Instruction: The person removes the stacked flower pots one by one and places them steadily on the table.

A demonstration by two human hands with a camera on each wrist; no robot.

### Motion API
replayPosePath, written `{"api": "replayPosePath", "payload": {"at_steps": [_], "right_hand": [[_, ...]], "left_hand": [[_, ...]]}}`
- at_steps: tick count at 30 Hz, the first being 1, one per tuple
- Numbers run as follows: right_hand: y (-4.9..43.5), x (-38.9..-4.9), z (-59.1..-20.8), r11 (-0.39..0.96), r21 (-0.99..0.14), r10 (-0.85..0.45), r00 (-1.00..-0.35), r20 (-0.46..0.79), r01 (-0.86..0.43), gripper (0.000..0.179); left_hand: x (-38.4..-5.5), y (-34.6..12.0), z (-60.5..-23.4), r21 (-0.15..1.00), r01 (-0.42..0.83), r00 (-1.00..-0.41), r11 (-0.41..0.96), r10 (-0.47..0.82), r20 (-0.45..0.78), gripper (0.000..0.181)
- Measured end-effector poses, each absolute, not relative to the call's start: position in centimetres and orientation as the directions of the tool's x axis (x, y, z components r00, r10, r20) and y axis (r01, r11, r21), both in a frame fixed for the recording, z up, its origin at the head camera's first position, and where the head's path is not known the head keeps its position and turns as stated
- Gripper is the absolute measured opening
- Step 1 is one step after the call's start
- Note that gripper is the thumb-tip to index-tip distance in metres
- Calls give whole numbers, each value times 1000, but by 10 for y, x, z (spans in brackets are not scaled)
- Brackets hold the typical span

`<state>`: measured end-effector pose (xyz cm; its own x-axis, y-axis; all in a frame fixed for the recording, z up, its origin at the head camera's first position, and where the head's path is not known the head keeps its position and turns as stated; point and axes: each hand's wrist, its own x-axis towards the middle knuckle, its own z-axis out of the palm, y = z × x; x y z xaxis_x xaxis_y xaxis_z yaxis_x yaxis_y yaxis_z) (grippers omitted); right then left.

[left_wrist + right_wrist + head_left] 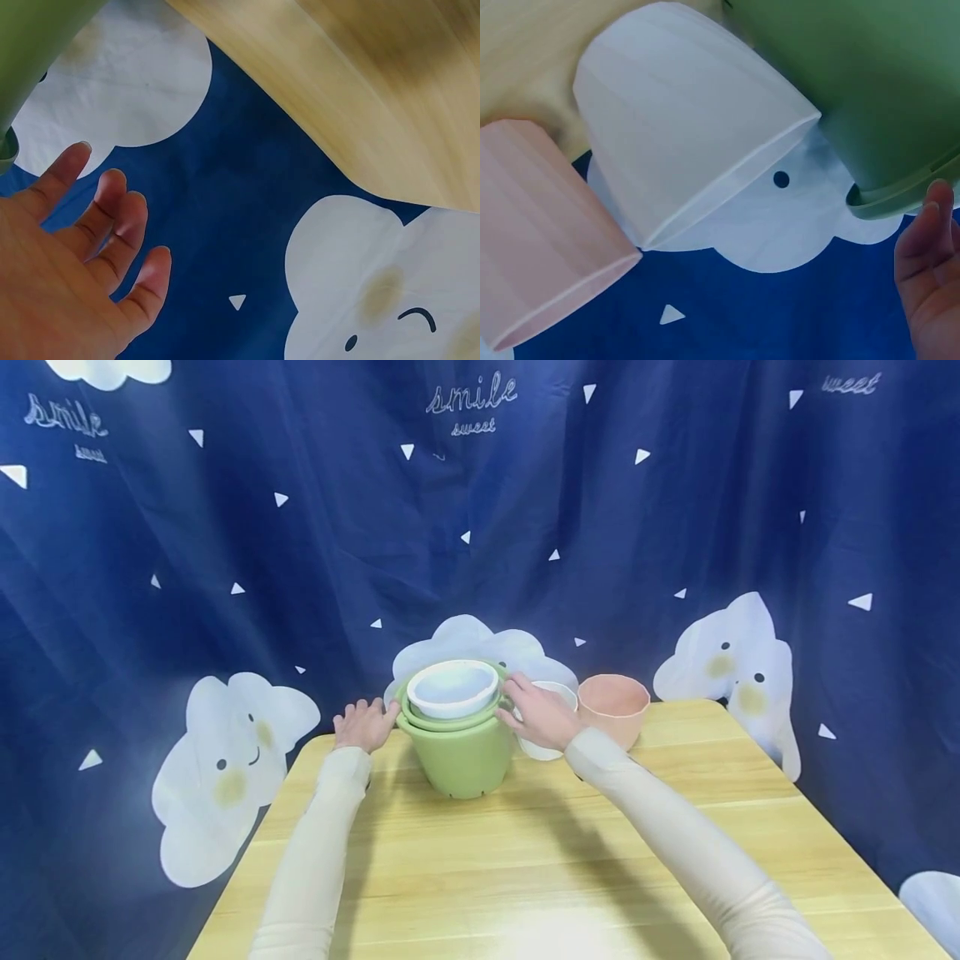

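A green flowerpot (465, 760) with ear-like rim handles stands upright at the back of the table. Nested in it is a white pot (453, 689), with a second green rim showing around it. My left hand (365, 725) is at the pot's left side, thumb near the rim; its fingers (126, 225) are spread and hold nothing in the left wrist view. On the right side, my right hand (546, 714) reaches to the rim, with loosely bent fingers (919, 240) at the rim's edge. Whether they touch it is hard to tell.
Right of the green pot, a white pot (682, 120) stands partly behind my right hand. Beside it is a pink pot (615, 706). The wooden table (465, 868) ends just behind the pots, where a dark blue curtain (480, 493) with clouds hangs.
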<state>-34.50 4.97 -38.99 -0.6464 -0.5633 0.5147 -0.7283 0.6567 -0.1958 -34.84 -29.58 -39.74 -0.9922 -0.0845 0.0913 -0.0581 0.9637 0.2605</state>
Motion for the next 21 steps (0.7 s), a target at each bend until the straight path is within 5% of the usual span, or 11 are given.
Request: {"api": "replayPosePath", "payload": {"at_steps": [10,21], "right_hand": [[36,-346,-382,636,-177,-623,-635,457,-751,58],[30,-340,-383,675,-136,-631,-663,402,-725,58]], "left_hand": [[-353,-298,-390,242,-26,-993,970,-53,104,74],[-355,-296,-381,178,30,-975,984,-10,222,59]]}}
